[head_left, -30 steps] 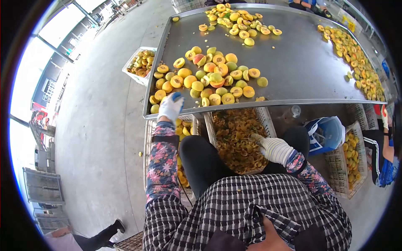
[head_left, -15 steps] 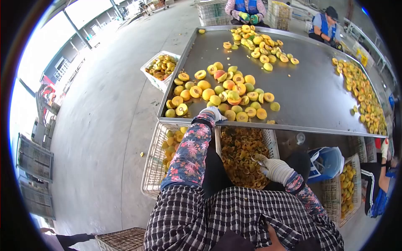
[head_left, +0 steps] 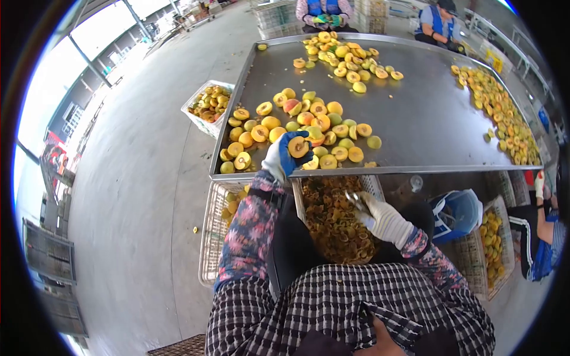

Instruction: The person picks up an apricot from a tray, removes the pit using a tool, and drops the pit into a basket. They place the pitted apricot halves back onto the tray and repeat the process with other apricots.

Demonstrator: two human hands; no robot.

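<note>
My left hand (head_left: 284, 155), in a white glove with blue-coated fingers, holds a halved yellow peach (head_left: 298, 147) at the near edge of the metal table. Its cut face, with a brown centre, is turned up towards me. In my right hand (head_left: 383, 219), gloved in pale knit, is a small shiny metal tool (head_left: 355, 198); blur keeps its exact shape from me. That hand is over a crate of brown pits and scraps (head_left: 332, 228). Beyond my left hand lies a pile of whole and halved peaches (head_left: 320, 121).
The metal table (head_left: 415, 133) carries further peach piles at its far side and right end. Below its near edge stand a white crate of peaches (head_left: 208, 243) and a blue bucket (head_left: 460, 216). Another peach crate (head_left: 208, 105) is on the floor at left. Co-workers (head_left: 325, 13) are around the table.
My left hand has risen from the table edge and turned, now showing a halved peach. My right hand has lifted with the metal tool. The view has shifted slightly.
</note>
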